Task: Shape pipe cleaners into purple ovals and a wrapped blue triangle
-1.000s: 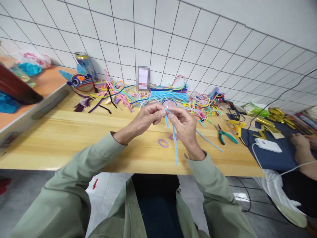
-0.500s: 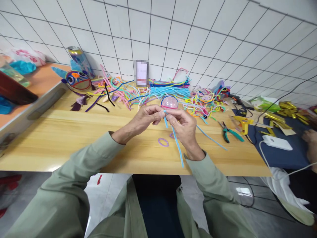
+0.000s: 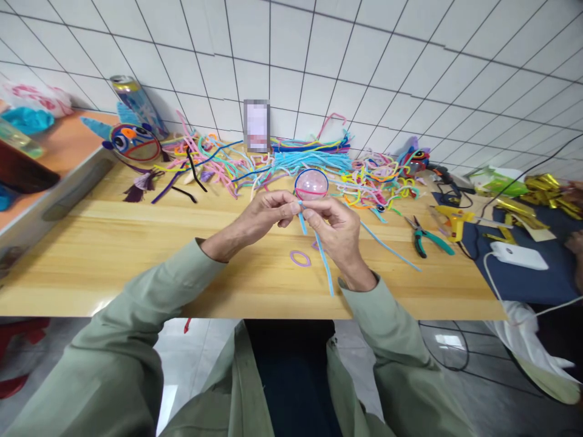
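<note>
My left hand [image 3: 274, 210] and my right hand [image 3: 334, 227] meet over the wooden table, fingertips pinched on a light blue pipe cleaner [image 3: 325, 264]. A long end hangs down below my right hand, and a shorter end dangles between the hands. Just behind my fingers is a clear plastic ball [image 3: 312, 182] with a dark blue band around it and a pink strip across it. A purple pipe-cleaner loop [image 3: 300, 258] lies on the table below my hands; a second one is partly hidden by my right hand. Another blue pipe cleaner [image 3: 390, 246] lies to the right.
Pliers [image 3: 427, 237] and a yellow glue gun [image 3: 454, 220] lie at the right, near a white power bank [image 3: 519, 255]. Piles of coloured pipe cleaners [image 3: 312, 159] line the wall. A finished-looking fish-like craft [image 3: 135, 142] and a can [image 3: 139, 106] stand at the left.
Both hands keep their pinch on the blue pipe cleaner, almost in place. The camera view has shifted slightly; the hanging end sits a little higher.
</note>
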A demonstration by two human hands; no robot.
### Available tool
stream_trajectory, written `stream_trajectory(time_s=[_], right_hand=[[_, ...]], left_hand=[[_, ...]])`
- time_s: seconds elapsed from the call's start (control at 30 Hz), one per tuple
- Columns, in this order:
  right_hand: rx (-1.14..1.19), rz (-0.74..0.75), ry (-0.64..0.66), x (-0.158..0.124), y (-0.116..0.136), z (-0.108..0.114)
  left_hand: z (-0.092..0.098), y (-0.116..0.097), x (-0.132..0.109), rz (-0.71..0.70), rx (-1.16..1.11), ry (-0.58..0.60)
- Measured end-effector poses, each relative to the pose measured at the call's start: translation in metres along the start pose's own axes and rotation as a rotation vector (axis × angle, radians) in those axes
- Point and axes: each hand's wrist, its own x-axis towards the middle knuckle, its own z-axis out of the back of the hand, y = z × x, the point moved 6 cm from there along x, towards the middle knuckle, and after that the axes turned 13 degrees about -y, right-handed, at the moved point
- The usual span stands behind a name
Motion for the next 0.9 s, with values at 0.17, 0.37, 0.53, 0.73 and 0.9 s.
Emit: stream_trajectory(time_s=[0.17, 0.37, 0.53, 0.73, 0.9], right_hand=[[-0.007, -0.013, 0.009, -0.001, -0.002, 0.000], [-0.004, -0.026, 0.016, -0.001, -0.007, 0.000], [0.106, -0.213, 0.083, -0.001, -0.024, -0.004], [0.169, -0.311, 0.094, -0.001, -0.037, -0.004], [0.089, -0.282, 0.075, 0.005, -0.032, 0.003]], left_hand=[[-0.001, 0.000, 0.001, 0.009, 0.006, 0.003], [-0.001, -0.002, 0.001, -0.014, 0.038, 0.013], [0.007, 0.004, 0.006, 0.000, -0.024, -0.073], [0.014, 0.009, 0.010, 0.026, -0.089, -0.145], [0.016, 0.012, 0.010, 0.027, -0.061, -0.108]])
